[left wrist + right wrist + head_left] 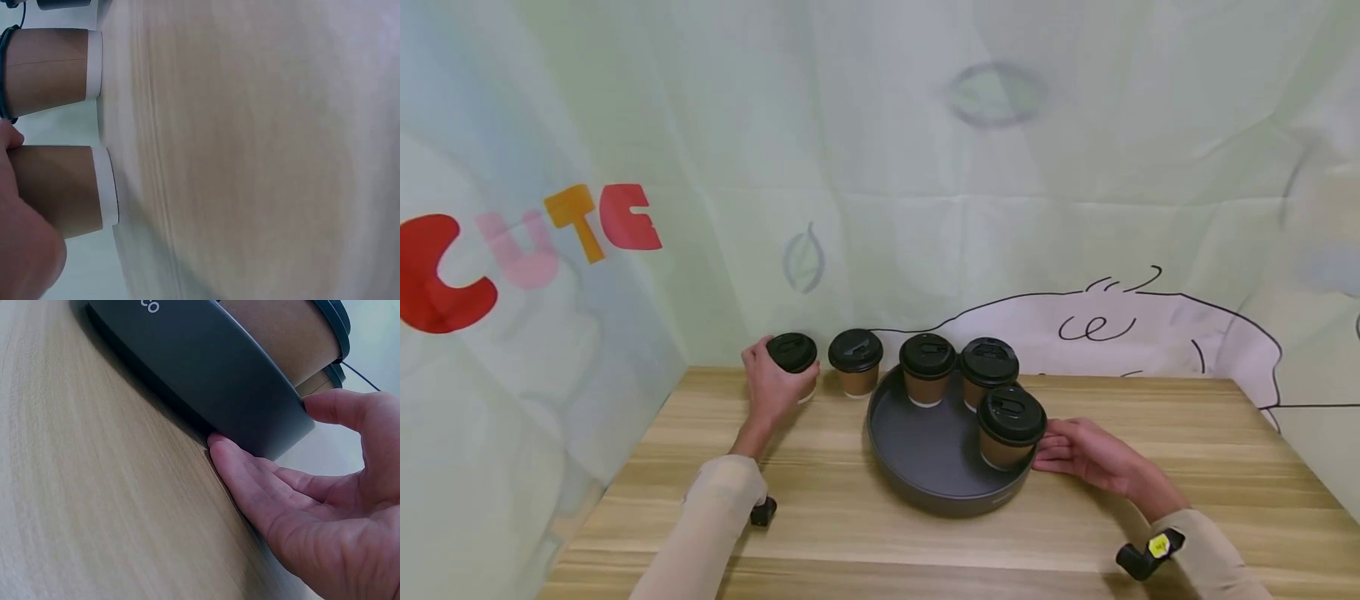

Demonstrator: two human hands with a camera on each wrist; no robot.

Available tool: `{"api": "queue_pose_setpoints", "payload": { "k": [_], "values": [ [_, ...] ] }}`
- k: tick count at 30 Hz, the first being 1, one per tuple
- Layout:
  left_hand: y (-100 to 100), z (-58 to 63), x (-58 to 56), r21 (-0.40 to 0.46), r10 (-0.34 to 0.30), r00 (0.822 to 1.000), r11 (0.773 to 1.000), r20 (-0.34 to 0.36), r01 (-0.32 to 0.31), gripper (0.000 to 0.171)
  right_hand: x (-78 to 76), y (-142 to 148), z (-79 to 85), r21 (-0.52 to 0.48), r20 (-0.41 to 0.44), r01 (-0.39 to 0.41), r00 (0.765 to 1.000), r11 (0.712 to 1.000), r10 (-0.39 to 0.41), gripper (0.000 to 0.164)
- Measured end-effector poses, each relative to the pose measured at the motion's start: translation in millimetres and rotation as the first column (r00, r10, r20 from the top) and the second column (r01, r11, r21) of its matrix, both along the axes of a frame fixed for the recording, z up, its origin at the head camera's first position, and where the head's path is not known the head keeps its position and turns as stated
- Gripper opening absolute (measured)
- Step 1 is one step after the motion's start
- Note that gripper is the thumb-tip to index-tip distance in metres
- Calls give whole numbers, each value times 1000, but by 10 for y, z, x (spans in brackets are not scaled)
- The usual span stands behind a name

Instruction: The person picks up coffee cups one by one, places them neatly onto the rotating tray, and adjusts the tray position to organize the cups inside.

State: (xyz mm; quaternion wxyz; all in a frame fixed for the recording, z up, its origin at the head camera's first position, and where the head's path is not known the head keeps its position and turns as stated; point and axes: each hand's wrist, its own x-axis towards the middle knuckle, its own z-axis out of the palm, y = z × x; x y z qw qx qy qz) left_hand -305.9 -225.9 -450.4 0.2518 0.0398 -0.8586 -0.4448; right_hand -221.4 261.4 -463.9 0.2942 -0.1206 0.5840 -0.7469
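Note:
At the far left of the table, my left hand (769, 385) holds a brown paper coffee cup (793, 353) with a black lid. In the left wrist view this cup (59, 187) stands upright, its white base at the tabletop. My right hand (1092, 455) grips the right side of a round dark grey pan (917, 467). The right wrist view shows the thumb on the pan's rim and the fingers at its lower edge. Three lidded cups sit in the pan: one at the back left (927, 358), one at the back right (988, 364), one at the right (1011, 421).
Another lidded cup (856, 357) stands on the table between the held cup and the pan. A printed cloth backdrop (887, 192) hangs right behind the wooden table (820, 533). Further cloth borders the left side.

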Motion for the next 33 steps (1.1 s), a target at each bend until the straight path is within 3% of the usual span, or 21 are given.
{"api": "queue_pose_setpoints", "payload": {
  "k": [6,10,18,26,33],
  "values": [
    [-32,1,40,-24,-41,998,999,-42,40,83,-5,-5,10,-4,0,-6,1000,1000,6,38],
    [-38,36,103,5,-51,998,999,-45,51,83,1,-18,21,4,6,-1,1000,1000,1,37],
    [37,284,341,78,-60,994,995,-89,67,76,10,-19,30,12,10,11,1000,1000,-12,36],
    [430,525,647,126,-196,961,967,-197,223,77,19,0,39,18,7,12,1000,1000,-12,36],
    [845,498,735,85,-257,927,953,-274,289,78,29,-16,49,33,10,24,1000,999,-24,34]
  ]
}}
